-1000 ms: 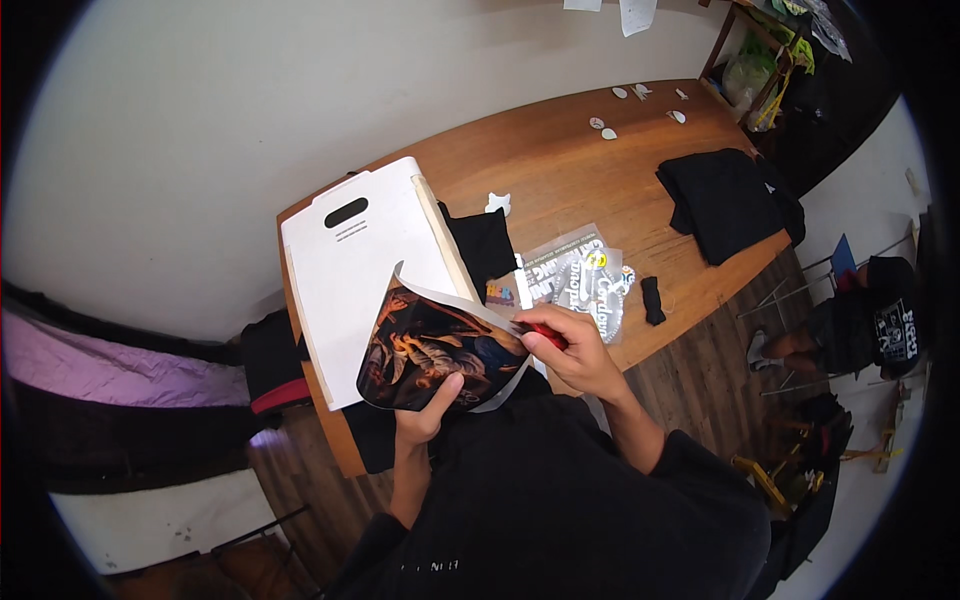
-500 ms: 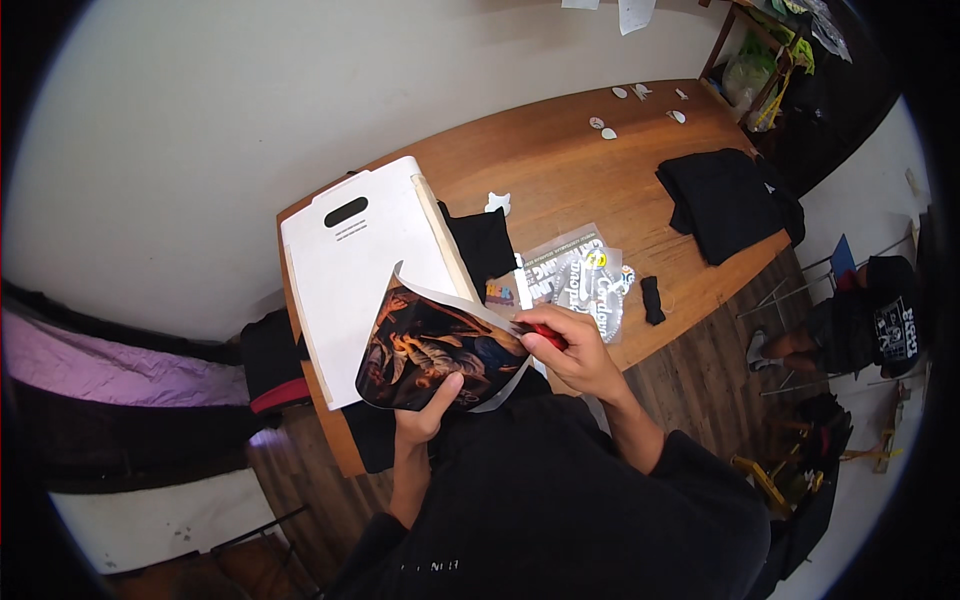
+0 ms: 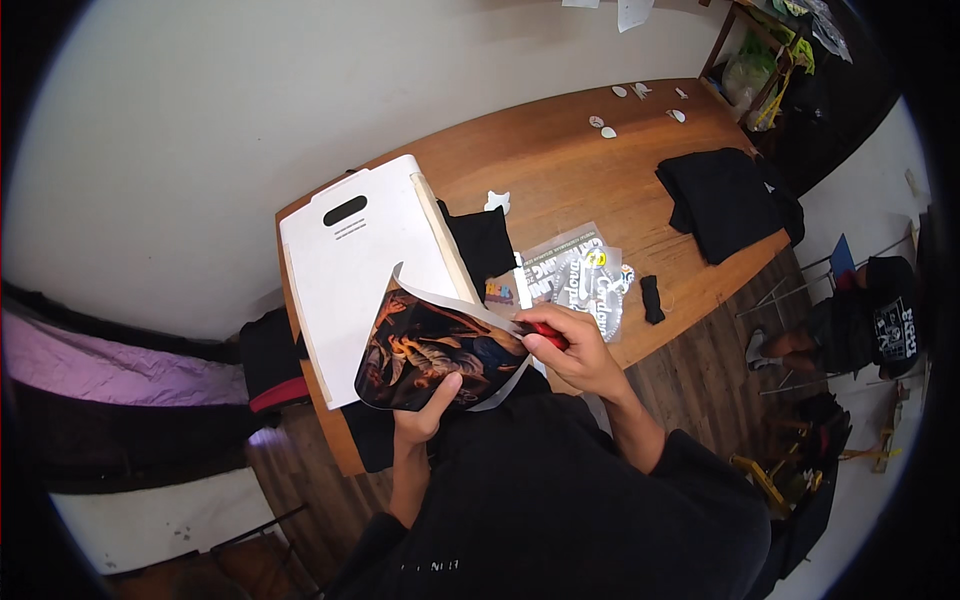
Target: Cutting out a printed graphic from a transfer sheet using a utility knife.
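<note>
My left hand (image 3: pixel 428 408) grips the lower edge of a dark printed sheet (image 3: pixel 425 345), its thumb lying on the picture side. The sheet is curled, with a pale back showing along its upper and right edges. At the right edge of the sheet, my right hand (image 3: pixel 575 352) is closed round red-handled scissors (image 3: pixel 548 335); most of the blades are hidden by the hand and the sheet. Behind the sheet lies a flat white panel (image 3: pixel 375 280) with a dark oval slot. Black cloth (image 3: pixel 480 243) sticks out beside it.
Clear printed transfer films (image 3: pixel 575 285) and a small black roll (image 3: pixel 652 300) lie on the wooden table (image 3: pixel 560 160). Folded black garments (image 3: pixel 715 205) are at its right, small white cut pieces (image 3: pixel 608 132) at the far end. Another person (image 3: pixel 880 310) is at the far right.
Both hands and the sheet stay almost in place. The scissors' red handles have shifted very slightly in my right hand.
</note>
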The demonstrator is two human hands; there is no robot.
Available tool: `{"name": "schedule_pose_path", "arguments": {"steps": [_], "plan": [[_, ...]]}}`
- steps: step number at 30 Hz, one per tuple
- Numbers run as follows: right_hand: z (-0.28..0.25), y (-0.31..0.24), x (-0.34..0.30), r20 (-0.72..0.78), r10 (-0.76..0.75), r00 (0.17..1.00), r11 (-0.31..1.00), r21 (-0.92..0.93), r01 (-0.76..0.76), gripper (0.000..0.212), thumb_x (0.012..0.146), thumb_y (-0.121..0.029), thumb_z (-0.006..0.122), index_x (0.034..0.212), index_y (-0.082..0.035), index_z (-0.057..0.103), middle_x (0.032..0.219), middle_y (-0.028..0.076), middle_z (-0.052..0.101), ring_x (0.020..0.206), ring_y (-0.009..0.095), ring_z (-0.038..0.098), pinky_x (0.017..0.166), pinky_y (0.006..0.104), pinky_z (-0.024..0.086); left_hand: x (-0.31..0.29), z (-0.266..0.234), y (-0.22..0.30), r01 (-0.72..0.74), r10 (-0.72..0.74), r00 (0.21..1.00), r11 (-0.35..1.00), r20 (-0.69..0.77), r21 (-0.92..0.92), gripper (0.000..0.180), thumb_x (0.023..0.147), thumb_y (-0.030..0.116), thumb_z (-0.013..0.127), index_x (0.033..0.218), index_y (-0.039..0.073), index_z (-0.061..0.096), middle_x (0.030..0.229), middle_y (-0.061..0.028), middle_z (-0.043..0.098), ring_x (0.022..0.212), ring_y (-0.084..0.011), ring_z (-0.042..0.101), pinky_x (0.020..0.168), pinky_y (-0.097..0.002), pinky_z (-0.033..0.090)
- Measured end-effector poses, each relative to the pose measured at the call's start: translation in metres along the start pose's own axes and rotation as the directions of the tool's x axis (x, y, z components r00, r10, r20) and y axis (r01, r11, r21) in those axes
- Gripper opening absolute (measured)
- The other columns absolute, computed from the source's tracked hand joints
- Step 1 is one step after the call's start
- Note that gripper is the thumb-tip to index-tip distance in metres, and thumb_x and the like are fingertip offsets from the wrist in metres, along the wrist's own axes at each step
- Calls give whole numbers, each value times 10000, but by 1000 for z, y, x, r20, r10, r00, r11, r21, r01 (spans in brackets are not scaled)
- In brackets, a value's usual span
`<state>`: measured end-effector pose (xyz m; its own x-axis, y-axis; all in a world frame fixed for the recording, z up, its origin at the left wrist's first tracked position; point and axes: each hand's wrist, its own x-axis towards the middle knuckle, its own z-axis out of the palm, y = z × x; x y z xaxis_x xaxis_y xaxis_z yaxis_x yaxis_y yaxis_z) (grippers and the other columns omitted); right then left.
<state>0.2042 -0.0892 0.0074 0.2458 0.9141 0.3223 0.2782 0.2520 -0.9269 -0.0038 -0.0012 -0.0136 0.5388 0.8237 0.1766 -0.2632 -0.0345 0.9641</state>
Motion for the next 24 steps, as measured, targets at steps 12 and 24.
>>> {"name": "schedule_pose_path", "arguments": {"steps": [12, 24], "plan": [[-2, 0, -1, 8, -6, 1000, 1000, -13, 6, 226, 849, -94, 611, 1037, 31, 595, 872, 114, 617, 747, 170, 586, 668, 260, 450, 1, 0, -1, 23, -23, 1000, 1000, -11, -20, 226, 794, -54, 623, 1018, -29, 609, 1008, -67, 627, 915, -144, 591, 847, -270, 455], [-2, 2, -1, -2, 2, 1000, 1000, 1, -2, 212, 841, -85, 607, 1020, 28, 603, 869, 113, 628, 761, 183, 604, 674, 271, 458, 1, 0, -1, 29, -30, 999, 999, -19, -24, 220, 796, -56, 623, 1014, -32, 612, 1008, -71, 630, 917, -148, 594, 848, -273, 455]]}}
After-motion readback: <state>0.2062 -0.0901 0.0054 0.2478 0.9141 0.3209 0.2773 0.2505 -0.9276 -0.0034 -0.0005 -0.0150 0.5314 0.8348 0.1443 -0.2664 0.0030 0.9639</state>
